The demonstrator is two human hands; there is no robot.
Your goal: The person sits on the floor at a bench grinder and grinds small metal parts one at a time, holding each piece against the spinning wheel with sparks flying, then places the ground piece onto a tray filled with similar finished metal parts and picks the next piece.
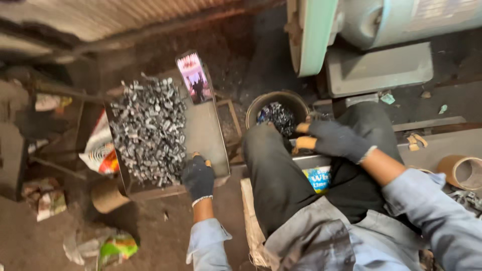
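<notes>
**Gloved hands between tray and bucket**

Blue-grey sleeves and my dark trouser knee fill the near edge of what I see. Beyond them, biggest of all, stands the pale green machine at upper right. Next in size is the flat metal tray on my left, heaped along its left half with small grey metal pieces. My left hand, in a dark glove, rests on the tray's near edge just beside the heap; its fingers are curled under, and I cannot tell whether they grip anything. A round dark bucket sits past my knee, with dark shiny scraps inside. My right hand, also gloved, hovers just right of the bucket, fingers narrow around something small that I cannot make out. A phone with a lit screen leans at the tray's far end.
</notes>
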